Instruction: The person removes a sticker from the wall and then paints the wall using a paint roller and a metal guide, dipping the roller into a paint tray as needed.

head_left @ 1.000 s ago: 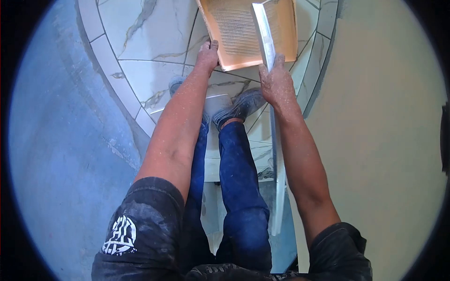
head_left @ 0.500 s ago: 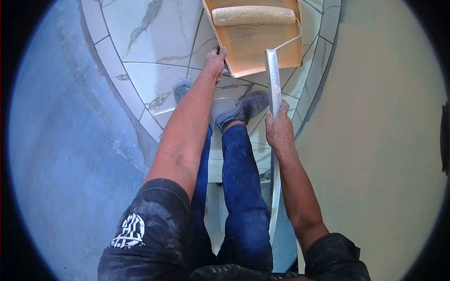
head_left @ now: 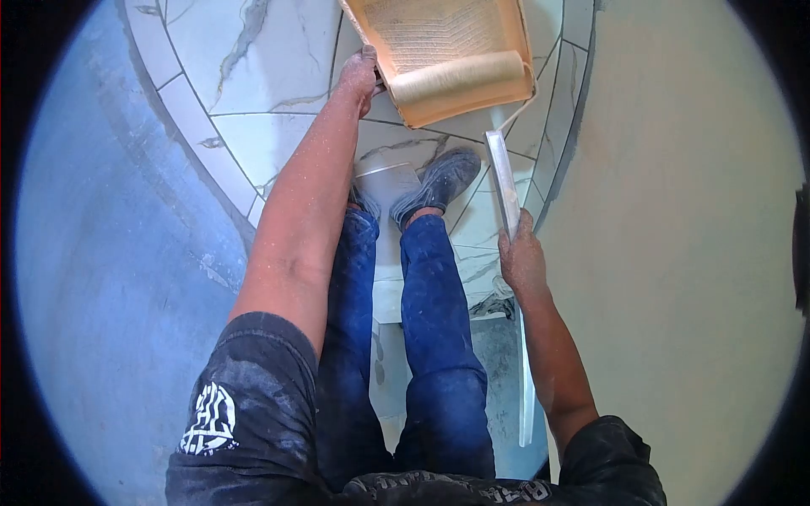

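My left hand (head_left: 359, 80) grips the left edge of an orange-tinted paint tray (head_left: 443, 34), tilted above the floor at the top of the view. A paint roller (head_left: 460, 78), its fuzzy sleeve pale with paint, lies across the lower part of the tray. From its bent wire the silvery metal handle (head_left: 503, 181) runs down toward me. My right hand (head_left: 522, 257) is closed around that handle, whose long end passes below the wrist. The left fingertips are partly hidden behind the tray's side.
White marble-look tiles (head_left: 266, 63) with grey veins cover the floor, with a step edge below my shoes (head_left: 447, 177). A blue wall (head_left: 135, 278) curves on the left. A beige wall (head_left: 675, 253) stands on the right.
The roller has come down the tray toward its near edge, uncovering the ridged part. My right hand and the handle have moved down and right. My left hand and the tray shifted up and left.
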Motion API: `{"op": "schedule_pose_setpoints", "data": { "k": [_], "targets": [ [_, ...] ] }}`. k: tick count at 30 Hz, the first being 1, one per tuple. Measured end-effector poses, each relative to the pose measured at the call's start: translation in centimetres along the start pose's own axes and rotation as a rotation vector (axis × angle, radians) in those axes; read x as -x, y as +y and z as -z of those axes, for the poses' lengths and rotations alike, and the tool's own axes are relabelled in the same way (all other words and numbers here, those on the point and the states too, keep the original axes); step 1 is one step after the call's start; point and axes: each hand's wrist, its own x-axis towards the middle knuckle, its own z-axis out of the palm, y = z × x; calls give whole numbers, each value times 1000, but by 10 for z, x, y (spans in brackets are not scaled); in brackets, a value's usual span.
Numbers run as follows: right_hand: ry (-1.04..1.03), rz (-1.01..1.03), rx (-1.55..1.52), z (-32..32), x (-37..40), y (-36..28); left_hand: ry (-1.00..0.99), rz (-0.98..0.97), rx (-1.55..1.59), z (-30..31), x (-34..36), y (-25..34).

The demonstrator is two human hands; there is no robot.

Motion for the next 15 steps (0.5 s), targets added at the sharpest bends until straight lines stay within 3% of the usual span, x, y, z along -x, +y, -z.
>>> {"op": "schedule_pose_setpoints", "data": {
  "k": [6,15],
  "targets": [
    [-70,-31,64,0,19,32,39,-25,-72,-1,-6,-6],
    [16,33,-8,-7,-4,-1,-28,-102,-182,5,-13,-8]
  ]
}}
